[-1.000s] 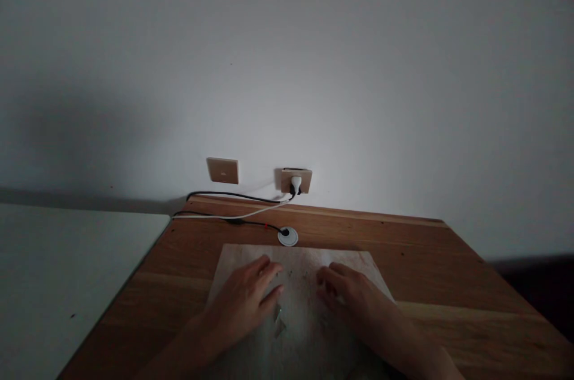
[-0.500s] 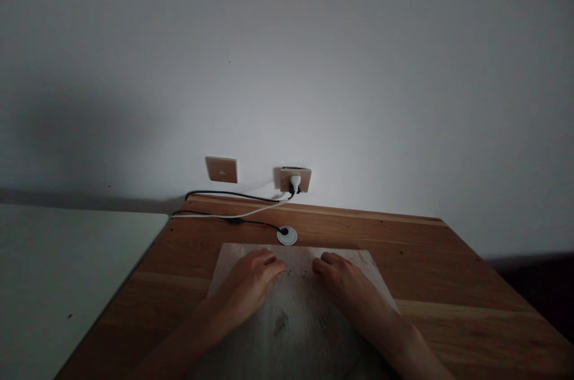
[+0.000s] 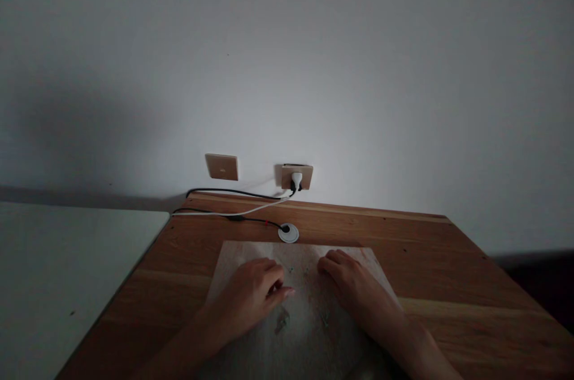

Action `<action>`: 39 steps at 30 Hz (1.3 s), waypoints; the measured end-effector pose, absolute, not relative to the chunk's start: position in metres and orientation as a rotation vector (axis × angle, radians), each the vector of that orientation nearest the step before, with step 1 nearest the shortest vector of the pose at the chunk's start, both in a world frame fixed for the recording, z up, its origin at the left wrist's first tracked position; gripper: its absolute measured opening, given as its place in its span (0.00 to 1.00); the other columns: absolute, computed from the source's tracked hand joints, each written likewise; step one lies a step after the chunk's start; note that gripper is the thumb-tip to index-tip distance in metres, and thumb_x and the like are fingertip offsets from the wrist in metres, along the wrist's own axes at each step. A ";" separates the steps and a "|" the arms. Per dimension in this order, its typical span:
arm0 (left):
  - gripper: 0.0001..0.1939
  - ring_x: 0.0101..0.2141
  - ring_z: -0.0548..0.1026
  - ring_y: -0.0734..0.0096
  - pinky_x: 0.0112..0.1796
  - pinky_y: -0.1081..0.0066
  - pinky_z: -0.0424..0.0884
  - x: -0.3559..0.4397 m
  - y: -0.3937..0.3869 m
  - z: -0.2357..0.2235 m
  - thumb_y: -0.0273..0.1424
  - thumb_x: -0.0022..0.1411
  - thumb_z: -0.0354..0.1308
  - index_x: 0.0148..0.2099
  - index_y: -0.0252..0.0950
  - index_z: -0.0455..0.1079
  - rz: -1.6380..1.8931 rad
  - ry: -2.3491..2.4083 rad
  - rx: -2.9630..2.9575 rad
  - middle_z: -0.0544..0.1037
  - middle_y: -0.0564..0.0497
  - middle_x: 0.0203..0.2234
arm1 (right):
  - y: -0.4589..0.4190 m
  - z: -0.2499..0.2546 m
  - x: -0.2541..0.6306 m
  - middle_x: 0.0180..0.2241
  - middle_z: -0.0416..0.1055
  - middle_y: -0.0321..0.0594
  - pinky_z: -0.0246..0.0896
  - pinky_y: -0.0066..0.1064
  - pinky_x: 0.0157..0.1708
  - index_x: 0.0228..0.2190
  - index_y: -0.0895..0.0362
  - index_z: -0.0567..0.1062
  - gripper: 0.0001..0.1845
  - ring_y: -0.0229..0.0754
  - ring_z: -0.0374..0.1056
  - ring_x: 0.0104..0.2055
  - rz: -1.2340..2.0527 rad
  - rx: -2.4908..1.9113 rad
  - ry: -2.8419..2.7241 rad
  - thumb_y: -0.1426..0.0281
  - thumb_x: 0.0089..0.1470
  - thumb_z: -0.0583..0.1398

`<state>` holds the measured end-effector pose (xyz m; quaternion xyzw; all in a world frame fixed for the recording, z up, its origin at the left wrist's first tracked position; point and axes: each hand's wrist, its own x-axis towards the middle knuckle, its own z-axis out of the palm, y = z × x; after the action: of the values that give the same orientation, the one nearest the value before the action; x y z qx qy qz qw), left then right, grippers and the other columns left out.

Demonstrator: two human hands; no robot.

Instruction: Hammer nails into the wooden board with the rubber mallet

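A pale sheet of paper lies flat on a brown wooden desk. My left hand rests on the sheet's left half with its fingers curled inward and the thumb sticking out to the right. My right hand lies palm down on the right half, fingers bent at the tips. Small dark and greenish specks are scattered on the paper between and below the hands. Whether either hand holds anything is hidden in the dim light.
A white round cable grommet sits just beyond the paper. Black and white cables run to a wall socket with a white plug. A second wall plate is left of it. A white table adjoins on the left.
My left hand has drawn back toward me and curled its fingers more, with the thumb now pointing right. My right hand has barely shifted.
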<state>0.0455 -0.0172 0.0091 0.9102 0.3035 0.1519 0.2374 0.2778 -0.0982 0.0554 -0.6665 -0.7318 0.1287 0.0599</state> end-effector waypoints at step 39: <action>0.08 0.35 0.75 0.67 0.37 0.70 0.66 0.052 -0.024 0.020 0.27 0.66 0.65 0.35 0.37 0.70 0.319 0.823 2.465 0.76 0.53 0.33 | -0.079 0.057 0.241 0.43 0.80 0.38 0.77 0.40 0.45 0.44 0.58 0.79 0.05 0.42 0.79 0.43 0.308 -2.220 -2.402 0.73 0.68 0.63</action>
<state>0.0520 -0.0240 0.0203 0.9094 0.3035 0.1177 0.2589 0.2414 -0.0789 0.0570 -0.6740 -0.7293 0.0935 -0.0718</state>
